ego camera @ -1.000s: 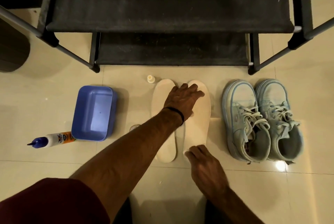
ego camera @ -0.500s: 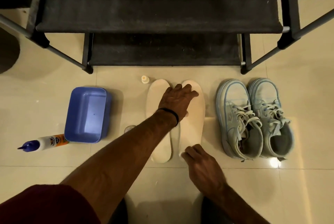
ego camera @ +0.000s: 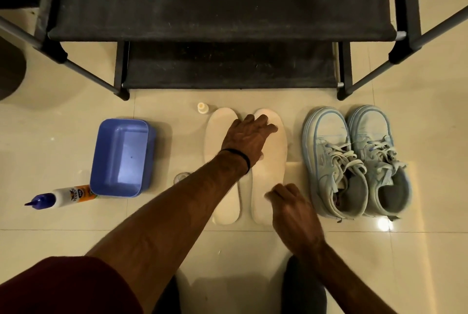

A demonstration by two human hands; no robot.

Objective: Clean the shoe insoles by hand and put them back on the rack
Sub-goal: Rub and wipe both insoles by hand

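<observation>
- Down on the floor tiles (ego camera: 354, 258), right in front of the rack, two cream insoles lie side by side, toes pointing at the rack: left insole (ego camera: 222, 202) and right insole (ego camera: 269, 161), edges nearly touching.
- Left hand (ego camera: 247, 136) reaches across and lies over the toe end of both insoles, fingers straight and slightly spread, flat on the right insole's front. Black band round that wrist.
- Right hand (ego camera: 293, 209) is at the heel end of the right insole, fingers loosely curled with the tips on its edge. Can't tell if it's actually pinching it or just touching.
- Just beside the right insole sits a pair of pale blue sneakers (ego camera: 357, 161), laces loose, toes toward the rack too.
- Tiny cream bottle (ego camera: 201, 107) stands just off the left insole's toe.
- Small clear round thing (ego camera: 181, 177) on the floor left of the insoles, half hidden by the forearm, can't say what it is.
- Further left, a blue plastic tub (ego camera: 121, 156), and touching its near corner a white squeeze bottle (ego camera: 59, 197) with a blue nozzle, lying on its side.
- Black shoe rack (ego camera: 220, 9) with fabric shelves fills the top of the view.
- Dark red sleeve (ego camera: 63, 286) in the bottom left corner.
</observation>
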